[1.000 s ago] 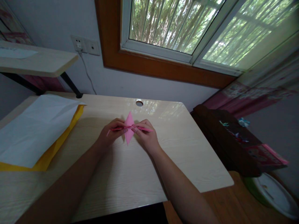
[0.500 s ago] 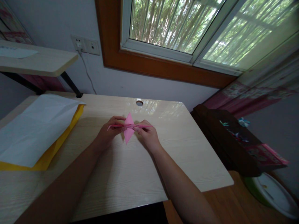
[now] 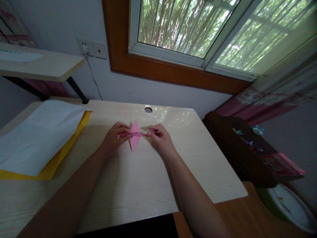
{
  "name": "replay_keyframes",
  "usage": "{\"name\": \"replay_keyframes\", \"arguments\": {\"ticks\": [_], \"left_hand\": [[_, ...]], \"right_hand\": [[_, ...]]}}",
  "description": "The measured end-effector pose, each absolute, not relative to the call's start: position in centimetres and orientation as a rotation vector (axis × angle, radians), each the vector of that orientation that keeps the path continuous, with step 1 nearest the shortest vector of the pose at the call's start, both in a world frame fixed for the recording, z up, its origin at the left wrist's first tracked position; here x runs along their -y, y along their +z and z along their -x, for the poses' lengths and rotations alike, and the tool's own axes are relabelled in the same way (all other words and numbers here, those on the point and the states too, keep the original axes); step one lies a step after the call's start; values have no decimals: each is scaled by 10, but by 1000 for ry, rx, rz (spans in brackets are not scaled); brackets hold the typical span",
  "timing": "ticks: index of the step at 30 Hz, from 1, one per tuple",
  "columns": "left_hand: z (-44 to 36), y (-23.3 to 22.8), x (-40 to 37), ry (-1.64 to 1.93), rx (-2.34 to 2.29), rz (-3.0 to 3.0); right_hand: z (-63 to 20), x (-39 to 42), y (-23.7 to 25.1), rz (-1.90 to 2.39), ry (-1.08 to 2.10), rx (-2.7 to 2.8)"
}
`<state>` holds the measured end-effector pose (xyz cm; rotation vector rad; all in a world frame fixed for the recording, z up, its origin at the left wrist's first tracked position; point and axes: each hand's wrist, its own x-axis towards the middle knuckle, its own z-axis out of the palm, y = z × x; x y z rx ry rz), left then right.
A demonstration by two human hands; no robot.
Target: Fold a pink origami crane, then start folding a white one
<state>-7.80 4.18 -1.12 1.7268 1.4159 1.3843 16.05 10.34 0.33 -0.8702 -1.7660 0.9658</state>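
A pink origami crane [image 3: 135,137] is held just above the desk, its two wings pointing away from and toward me. Its narrow ends stretch left and right, and the left one has a small bent tip. My left hand [image 3: 116,136] pinches the left end between thumb and fingers. At the right end, my right hand [image 3: 160,137] has thumb and fingertips closed on the tip, with the other fingers curled. The fingers partly cover both ends.
White paper [image 3: 42,135] lies over a yellow sheet [image 3: 71,142] on the desk [image 3: 138,188] at left. A raised shelf [image 3: 56,66] stands behind it. Dark furniture [image 3: 237,148] with small items and a round white-and-green basin [image 3: 284,201] are at right.
My right hand has slid outward to the tip of the right end, and its fingers have lifted and curled. The crane has shifted slightly left; my left hand keeps its pinch.
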Motion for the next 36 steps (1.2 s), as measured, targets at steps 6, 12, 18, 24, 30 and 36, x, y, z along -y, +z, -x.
{"name": "replay_keyframes", "arguments": {"ticks": [6, 12, 18, 24, 30, 36], "left_hand": [[78, -17, -45, 1432, -1526, -1882], [73, -14, -41, 1367, -1509, -1974], [72, -13, -40, 1209, -1411, -2023], [76, -14, -43, 1147, -1349, -1892], [76, -16, -44, 1179, -1395, -1901], [74, -13, -42, 1200, -1388, -1906]], "right_hand": [[-164, -103, 5, 864, 632, 1921], [-159, -94, 6, 718, 423, 2312], [-164, -99, 5, 619, 511, 2464], [-165, -99, 10, 601, 522, 2517], [-165, -98, 11, 608, 560, 2504], [-165, -97, 11, 648, 612, 2495]]}}
